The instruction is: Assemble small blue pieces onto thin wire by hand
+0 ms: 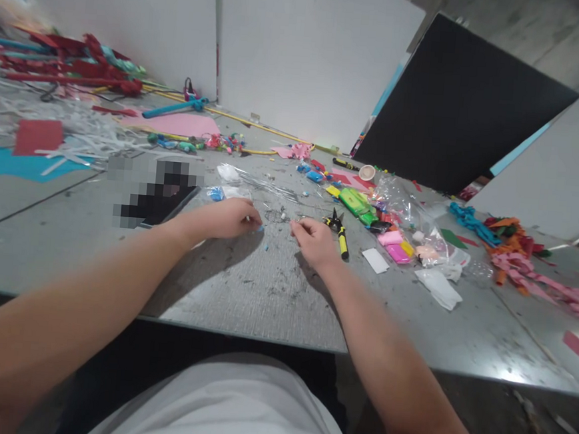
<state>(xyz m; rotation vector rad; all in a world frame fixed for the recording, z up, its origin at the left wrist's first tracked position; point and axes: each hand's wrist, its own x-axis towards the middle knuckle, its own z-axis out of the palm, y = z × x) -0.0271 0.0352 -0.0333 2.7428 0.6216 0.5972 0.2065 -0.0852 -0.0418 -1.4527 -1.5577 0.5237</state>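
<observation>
The left hand (226, 217) pinches a tiny blue bead (260, 228), fingers narrow; the right hand (312, 239) is curled, its hold unclear. At three o'clock lie yellow-handled black pliers (339, 231). The bead could slip and roll across the gritty grey table (273, 296)

bench (273, 296) — grey, scuffed, littered | centre: yellow-handled pliers (340, 232), white card (375, 260), green packet (357, 203) | right: pink paper strips (545, 280) | left — red card (38, 136), pink sheet (179, 125)
</observation>
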